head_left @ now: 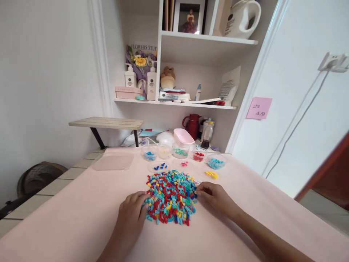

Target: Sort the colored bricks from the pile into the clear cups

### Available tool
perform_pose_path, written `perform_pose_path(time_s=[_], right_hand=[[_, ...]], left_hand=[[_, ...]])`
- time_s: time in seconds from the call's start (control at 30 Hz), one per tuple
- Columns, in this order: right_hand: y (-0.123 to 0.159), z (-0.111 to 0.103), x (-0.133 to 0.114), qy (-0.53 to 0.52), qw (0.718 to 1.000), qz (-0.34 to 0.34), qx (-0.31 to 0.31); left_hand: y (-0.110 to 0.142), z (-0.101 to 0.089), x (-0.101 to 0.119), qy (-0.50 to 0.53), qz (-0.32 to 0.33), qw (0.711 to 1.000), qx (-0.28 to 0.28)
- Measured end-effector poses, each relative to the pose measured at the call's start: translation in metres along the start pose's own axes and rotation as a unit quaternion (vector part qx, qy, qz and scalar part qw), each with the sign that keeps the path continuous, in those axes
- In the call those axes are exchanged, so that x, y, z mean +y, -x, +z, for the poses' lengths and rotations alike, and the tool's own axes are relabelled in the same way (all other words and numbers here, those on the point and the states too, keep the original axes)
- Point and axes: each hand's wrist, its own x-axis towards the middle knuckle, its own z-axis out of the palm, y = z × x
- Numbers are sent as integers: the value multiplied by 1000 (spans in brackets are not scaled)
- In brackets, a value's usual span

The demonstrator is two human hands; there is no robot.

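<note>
A heap of small plastic toy bricks (170,196) in red, teal, blue, yellow and green lies on the pink table cover. My left hand (132,209) rests at the heap's left edge, fingers loosely bent and thumb apart from the index finger, touching the outer bricks. At the right edge, my right hand (215,196) has its fingers curled and pinched against the bricks; whatever is between the fingertips is hidden. Just behind the heap are small groups of dark blue bricks (160,166), pink bricks (184,164) and yellow bricks (211,175).
Clear tubs of sorted bricks stand in a row behind, among them a tub of red bricks (198,156) and a tub of teal bricks (216,162). A clear lid (113,162) lies at left. Further back are a pink basket (184,136) and a dark red jug (192,125).
</note>
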Motion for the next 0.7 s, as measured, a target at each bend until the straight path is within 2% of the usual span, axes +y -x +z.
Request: perform_pose_path(time_s=[0.07,0.13,0.27,0.33,0.4,0.47,0.53,0.7], right_hand=[[-19,0,-12,17,1000,-6,-12],[-45,-1,-28,57,998,-31,19],[-109,-6,-57,128,979,-72,143],[-140,-8,-65,151,961,-64,224],[-167,-8,-67,142,950,-32,276],[-187,-4,-64,106,956,1,275],[-199,1,-56,65,967,18,246],[-196,6,-35,-10,976,28,214]], left_hand=[[1,0,1,-2,-5,1000,-5],[1,0,1,-5,-10,1000,-11],[1,3,-3,-7,-10,1000,-11],[0,6,-7,-12,-2,1000,-8],[0,11,-12,-17,7,1000,10],[-1,16,-17,-19,13,999,35],[-2,21,-21,-22,15,999,44],[-3,22,-23,-21,22,998,57]])
